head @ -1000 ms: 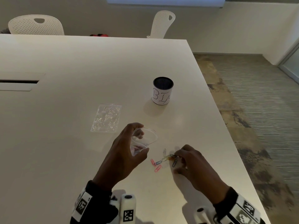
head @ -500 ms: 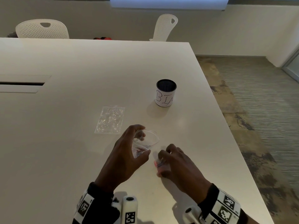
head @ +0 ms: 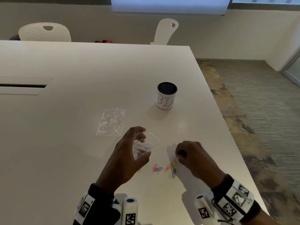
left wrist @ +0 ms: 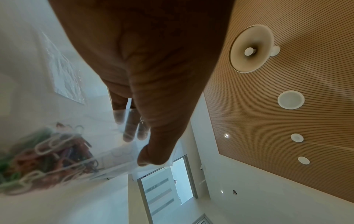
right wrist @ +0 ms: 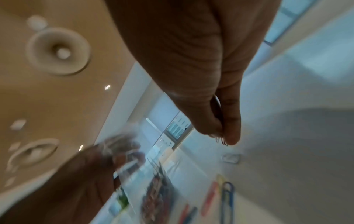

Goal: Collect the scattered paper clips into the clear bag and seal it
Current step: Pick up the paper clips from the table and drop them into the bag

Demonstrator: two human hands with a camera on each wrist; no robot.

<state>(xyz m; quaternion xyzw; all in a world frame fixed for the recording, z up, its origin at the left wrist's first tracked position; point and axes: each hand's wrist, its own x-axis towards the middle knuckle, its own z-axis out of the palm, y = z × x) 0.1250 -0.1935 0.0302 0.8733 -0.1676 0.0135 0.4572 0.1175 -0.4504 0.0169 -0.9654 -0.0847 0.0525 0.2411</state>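
My left hand [head: 129,153] holds a small clear bag [head: 146,145] with its mouth open toward the right; the left wrist view shows several coloured paper clips [left wrist: 44,157] inside the clear bag [left wrist: 107,153]. My right hand [head: 186,155] is lifted just right of the bag, thumb and finger pinching a paper clip [right wrist: 220,138]. Several loose clips [head: 164,168], pink, blue and yellow, lie on the white table [head: 81,70] below and between the hands; they also show in the right wrist view as loose clips [right wrist: 220,195].
A second clear bag [head: 112,121] lies flat left of centre. A black mesh cup labelled BIN [head: 166,95] stands behind the hands. The table's right edge [head: 227,135] runs close by the right hand, with floor beyond. Two white chairs [head: 44,32] stand at the far side.
My right hand has lifted off the clip pile with a clip pinched and shifted right, uncovering the clips on the table. The left hand keeps holding the open bag.
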